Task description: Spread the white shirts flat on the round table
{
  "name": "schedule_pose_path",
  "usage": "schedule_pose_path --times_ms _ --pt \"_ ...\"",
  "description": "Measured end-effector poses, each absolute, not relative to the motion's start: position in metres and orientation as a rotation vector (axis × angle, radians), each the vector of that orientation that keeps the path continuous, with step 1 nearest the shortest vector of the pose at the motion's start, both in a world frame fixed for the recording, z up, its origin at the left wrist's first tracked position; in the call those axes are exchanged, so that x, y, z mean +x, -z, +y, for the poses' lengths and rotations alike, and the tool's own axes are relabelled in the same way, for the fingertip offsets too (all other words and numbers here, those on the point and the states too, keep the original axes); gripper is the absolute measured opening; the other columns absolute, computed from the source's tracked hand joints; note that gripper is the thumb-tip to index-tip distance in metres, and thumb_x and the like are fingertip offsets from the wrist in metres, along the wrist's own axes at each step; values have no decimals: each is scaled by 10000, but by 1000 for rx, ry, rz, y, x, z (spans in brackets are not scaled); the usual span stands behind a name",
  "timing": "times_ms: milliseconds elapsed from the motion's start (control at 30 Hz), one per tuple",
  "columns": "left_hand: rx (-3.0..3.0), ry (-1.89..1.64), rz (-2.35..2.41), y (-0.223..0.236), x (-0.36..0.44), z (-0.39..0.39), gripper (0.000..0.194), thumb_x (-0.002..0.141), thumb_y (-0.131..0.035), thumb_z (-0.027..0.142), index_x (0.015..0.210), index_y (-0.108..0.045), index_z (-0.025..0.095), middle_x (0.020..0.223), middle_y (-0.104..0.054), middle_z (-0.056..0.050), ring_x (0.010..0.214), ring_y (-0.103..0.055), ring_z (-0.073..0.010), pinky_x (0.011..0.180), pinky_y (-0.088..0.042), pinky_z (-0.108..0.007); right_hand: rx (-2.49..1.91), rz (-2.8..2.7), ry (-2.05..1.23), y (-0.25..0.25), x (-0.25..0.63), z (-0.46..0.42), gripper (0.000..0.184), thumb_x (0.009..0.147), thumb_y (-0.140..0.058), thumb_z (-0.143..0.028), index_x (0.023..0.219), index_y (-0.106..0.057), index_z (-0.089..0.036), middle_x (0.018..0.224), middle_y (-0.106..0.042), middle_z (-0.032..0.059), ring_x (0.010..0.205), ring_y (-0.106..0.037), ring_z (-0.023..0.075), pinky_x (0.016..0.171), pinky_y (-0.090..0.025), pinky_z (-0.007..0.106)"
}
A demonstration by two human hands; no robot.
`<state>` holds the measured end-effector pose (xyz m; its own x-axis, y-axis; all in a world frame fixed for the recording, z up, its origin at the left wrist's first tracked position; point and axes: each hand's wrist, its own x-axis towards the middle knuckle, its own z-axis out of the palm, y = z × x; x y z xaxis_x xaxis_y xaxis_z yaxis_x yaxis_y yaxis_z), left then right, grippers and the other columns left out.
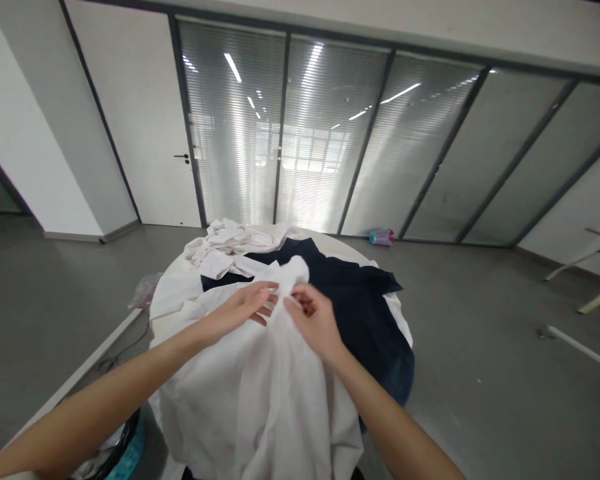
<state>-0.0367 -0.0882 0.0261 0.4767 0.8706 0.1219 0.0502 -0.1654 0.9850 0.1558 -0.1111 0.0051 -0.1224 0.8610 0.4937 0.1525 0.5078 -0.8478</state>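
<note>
Head view: a navy garment (365, 300) and crumpled white clothes (225, 247) lie behind the white shirt (260, 387), which drapes over the round counter's (163, 300) near edge. Left hand (243, 305) and right hand (316, 320) meet, each grip pinching the shirt's raised fold. Open grey floor (480, 373) surrounds.

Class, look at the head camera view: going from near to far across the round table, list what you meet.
White garment draped over the near edge → left hand and right hand pinching its fabric → dark navy garment → crumpled white clothes at the far side.
</note>
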Motion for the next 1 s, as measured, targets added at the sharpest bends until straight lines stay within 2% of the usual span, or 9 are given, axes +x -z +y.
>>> schedule_pose_path --times_ms 67,133,300,367,433,567,767,867,1000 --pt "1402 -956 752 -19 -36 -102 480 819 -674 554 1113 -641 175 1043 -710 -99 880 -678 -225 749 -523 -312 -645 -2055 -734 -8 138 -124 145 859 -641 -313 951 -687 -210 988 -689 52 913 -631 184 831 -491 327" --pt "1281 -1057 809 -13 -42 -107 449 759 -767 404 1122 -637 173 1054 -720 -90 893 -683 -226 750 -523 -292 -428 -2285 -730 -13 130 -129 172 905 -597 -268 1028 -707 -220 1161 -672 69 1111 -602 197 986 -450 359" --pt "962 -1153 1029 -3 -69 -105 440 575 -746 136 1003 -643 149 884 -738 -51 726 -690 -207 638 -530 -264 -624 -1789 -525 -12 151 -87 255 944 -465 -162 986 -710 -222 920 -678 39 869 -631 152 795 -504 298" --pt "879 -1159 1085 -3 -77 -108 474 541 -716 109 1004 -634 161 852 -737 -32 673 -683 -198 600 -537 -266 -762 -1798 -464 -5 162 -56 275 907 -482 -139 1022 -717 -221 980 -666 53 891 -625 165 773 -509 305" --pt "847 -1145 1098 -5 -81 -113 533 513 -697 93 1036 -629 170 832 -737 -19 633 -675 -199 568 -545 -277 -821 -1998 -480 5 167 -26 407 871 -501 -107 1216 -672 -241 1194 -630 88 1051 -604 199 882 -506 366" --pt "855 -1138 1092 -10 -84 -124 615 467 -684 69 1072 -635 170 780 -732 -4 584 -668 -200 526 -548 -277 -824 -2359 -593 24 153 15 639 804 -686 -173 1420 -527 -242 1431 -513 128 1333 -450 280 1127 -327 500" --pt "921 -1067 1098 -16 -99 -134 594 455 -727 78 1041 -666 157 717 -729 -14 593 -689 -231 532 -574 -297 -579 -2316 -996 16 122 36 343 868 -653 -361 1175 -708 -215 1395 -572 91 1326 -487 237 1148 -323 396" --pt "939 -1076 1122 -19 -110 -135 627 449 -762 83 1062 -661 168 780 -750 -38 630 -707 -253 556 -592 -319 -506 -2331 -1204 2 118 32 323 813 -707 -366 1097 -733 -213 1314 -629 74 1284 -520 241 1116 -357 398" --pt "988 -1108 1135 -21 -120 -135 583 452 -811 129 1018 -679 174 827 -761 -71 653 -715 -259 549 -584 -303 -541 -2301 -1494 -10 114 23 363 753 -733 -297 1097 -709 -183 1073 -722 46 1058 -638 232 958 -483 383"
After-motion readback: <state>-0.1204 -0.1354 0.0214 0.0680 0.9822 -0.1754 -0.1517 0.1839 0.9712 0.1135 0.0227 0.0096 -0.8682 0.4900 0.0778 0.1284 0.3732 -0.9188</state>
